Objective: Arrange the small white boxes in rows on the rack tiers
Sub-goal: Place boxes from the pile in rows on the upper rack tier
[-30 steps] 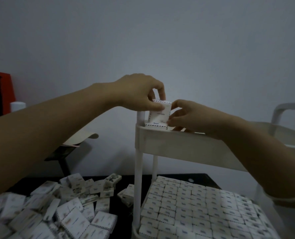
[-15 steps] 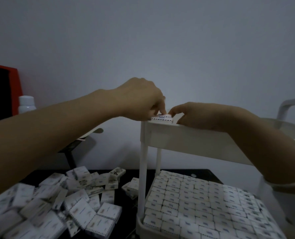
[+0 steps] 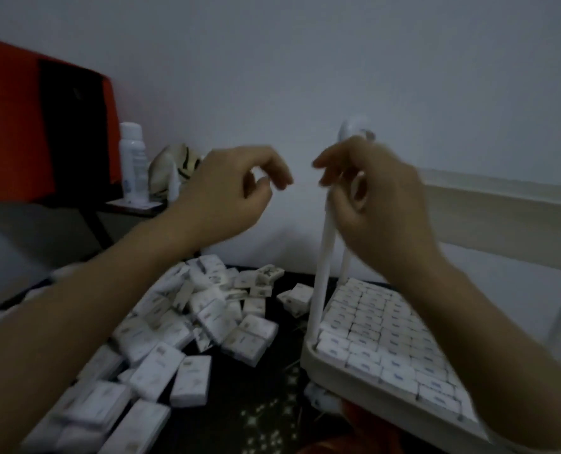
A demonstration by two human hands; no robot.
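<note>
A white rack stands at the right; its upper tier [image 3: 501, 208] shows only its side wall and its contents are hidden. The lower tier [image 3: 338, 375] is filled with small white boxes [image 3: 380, 319] in neat rows. A loose pile of small white boxes [image 3: 187, 326] lies on the dark surface at the left. My left hand [image 3: 226, 194] hangs in the air left of the rack post [image 3: 323, 267], fingers loosely curled, holding nothing. My right hand [image 3: 374, 198] hovers in front of the post and the upper tier's corner, fingers loosely bent and empty.
A red and black case [image 3: 43, 126] stands at the far left. A white bottle [image 3: 131, 158] and a pale rounded object [image 3: 174, 168] sit on a small side table [image 3: 135, 204]. A grey wall closes the back.
Both hands have let go of the box they set on the upper tier and have drawn back from it, empty. The view has tilted down towards the pile.
</note>
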